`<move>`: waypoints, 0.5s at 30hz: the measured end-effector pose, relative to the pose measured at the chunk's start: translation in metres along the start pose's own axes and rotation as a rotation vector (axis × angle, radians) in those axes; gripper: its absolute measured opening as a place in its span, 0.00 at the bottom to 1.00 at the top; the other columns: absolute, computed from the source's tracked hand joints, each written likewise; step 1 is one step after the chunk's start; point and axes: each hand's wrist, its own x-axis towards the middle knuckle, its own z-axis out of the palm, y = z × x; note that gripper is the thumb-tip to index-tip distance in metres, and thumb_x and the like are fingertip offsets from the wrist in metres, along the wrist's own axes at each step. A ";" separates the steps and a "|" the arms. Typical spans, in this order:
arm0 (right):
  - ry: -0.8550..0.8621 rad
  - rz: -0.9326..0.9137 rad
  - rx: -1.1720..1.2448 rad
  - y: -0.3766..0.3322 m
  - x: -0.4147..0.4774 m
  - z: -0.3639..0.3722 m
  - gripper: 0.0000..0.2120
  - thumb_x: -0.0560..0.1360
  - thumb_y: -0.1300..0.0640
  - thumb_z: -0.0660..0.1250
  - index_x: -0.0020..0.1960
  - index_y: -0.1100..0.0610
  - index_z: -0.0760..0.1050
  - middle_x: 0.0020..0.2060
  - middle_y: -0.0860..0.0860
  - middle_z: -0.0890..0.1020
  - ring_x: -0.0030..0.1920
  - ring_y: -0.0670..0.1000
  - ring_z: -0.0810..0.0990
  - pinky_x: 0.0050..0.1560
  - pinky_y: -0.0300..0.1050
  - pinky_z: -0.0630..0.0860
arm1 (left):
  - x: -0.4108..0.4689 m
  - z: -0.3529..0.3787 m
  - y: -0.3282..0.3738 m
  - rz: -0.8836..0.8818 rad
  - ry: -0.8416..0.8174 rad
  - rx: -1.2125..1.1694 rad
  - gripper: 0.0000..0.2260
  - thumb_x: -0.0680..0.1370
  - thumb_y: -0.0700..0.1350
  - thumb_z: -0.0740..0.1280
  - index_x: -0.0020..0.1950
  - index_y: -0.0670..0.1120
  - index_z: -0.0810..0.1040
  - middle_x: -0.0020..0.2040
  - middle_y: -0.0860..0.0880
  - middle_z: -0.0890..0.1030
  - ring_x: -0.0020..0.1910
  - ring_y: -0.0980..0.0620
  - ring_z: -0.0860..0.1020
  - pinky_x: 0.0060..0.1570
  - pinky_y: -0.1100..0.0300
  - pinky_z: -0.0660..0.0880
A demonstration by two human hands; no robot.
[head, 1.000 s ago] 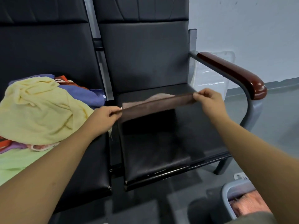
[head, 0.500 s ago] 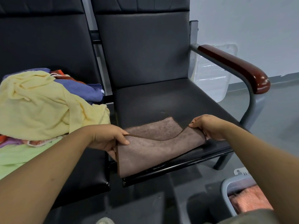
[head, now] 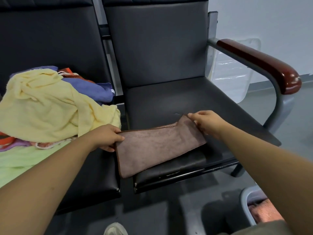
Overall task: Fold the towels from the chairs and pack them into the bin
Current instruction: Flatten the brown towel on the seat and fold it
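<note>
Brown towel (head: 157, 146) down on the right-hand chair seat (head: 194, 102), doubled over by the look of it. Parked toward the front left of the cushion, with the 7 o'clock corner poking out past the front lip. Left hand (head: 106, 137) pinching the 9 o'clock edge, thumb on top, fingers tucked under. Right hand (head: 205, 122) pinching the 1 o'clock corner, peeled up a bit off the seat. Hands well apart, both clamped on the same cloth.

Stuff to worry about from here, just guessing:

1. Layers not squared up. Top layer seemingly skewed at 1 o'clock, so folding again over that = lopsided bundle. Better flattened first.
2. Overhang at 7 o'clock. Slick-looking seat plus a tug toward 6 o'clock = whole thing sliding to the floor.
3. Yellow towel (head: 50, 106) heaped at 9 o'clock, just beside the left hand. Easy to snag a flap of it and drag the pile across the gap between seats.
4. Bin (head: 243, 202) way down at 5 o'clock, mostly hidden behind the right forearm, with a pinkish towel (head: 264, 212) already inside. Risky to carry 1-handed: fold likely flopping open on the way.

Can't tell how much room left in there.
</note>
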 end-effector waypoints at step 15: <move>0.103 -0.011 -0.454 0.021 0.017 0.013 0.08 0.78 0.54 0.71 0.46 0.59 0.78 0.39 0.52 0.80 0.41 0.53 0.78 0.40 0.44 0.71 | 0.011 0.010 0.005 0.000 0.172 0.123 0.07 0.81 0.41 0.61 0.58 0.43 0.73 0.46 0.41 0.78 0.36 0.42 0.82 0.31 0.54 0.82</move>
